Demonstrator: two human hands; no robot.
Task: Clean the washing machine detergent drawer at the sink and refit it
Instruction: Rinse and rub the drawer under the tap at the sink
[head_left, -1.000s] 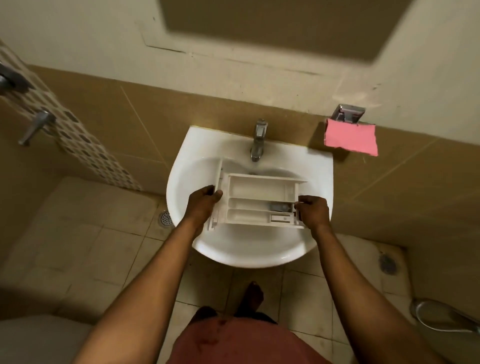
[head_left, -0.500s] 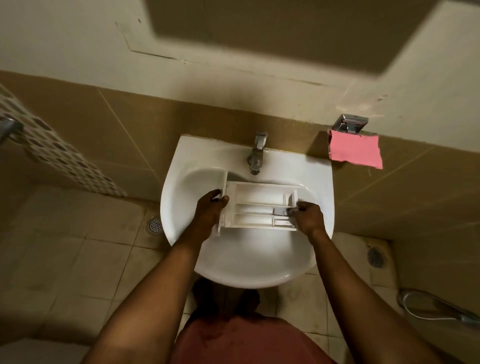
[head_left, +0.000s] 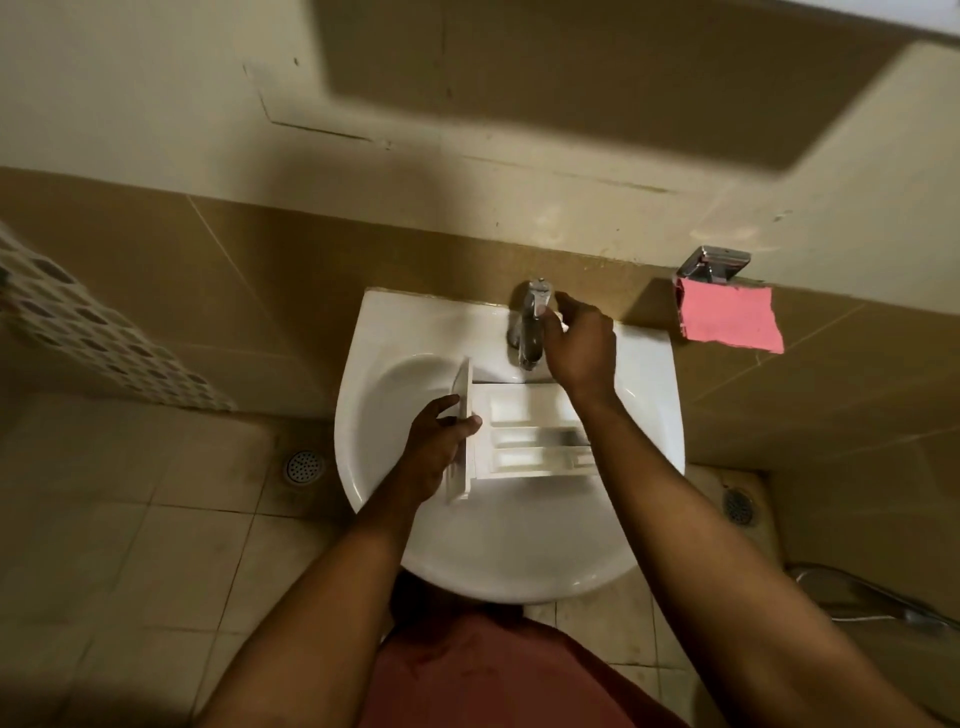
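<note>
The white detergent drawer (head_left: 524, 439) lies over the bowl of the white sink (head_left: 498, 545), compartments up, its front panel to the left. My left hand (head_left: 439, 447) grips that front panel, thumb on the inner side. My right hand (head_left: 576, 345) is up at the chrome tap (head_left: 531, 327), fingers curled beside its top; whether they grasp the handle is not plain. My right forearm crosses over the drawer's right end and hides it. No water is visible from the spout.
A pink cloth (head_left: 730, 319) hangs from a chrome holder (head_left: 714, 265) on the tiled wall to the right. Floor drains sit at the left (head_left: 304, 466) and right (head_left: 737, 506) of the sink. A hose lies on the floor at the right.
My right hand has let go of the drawer's right end and risen to the tap. The left hand alone now holds the drawer, which sits lower in the bowl.
</note>
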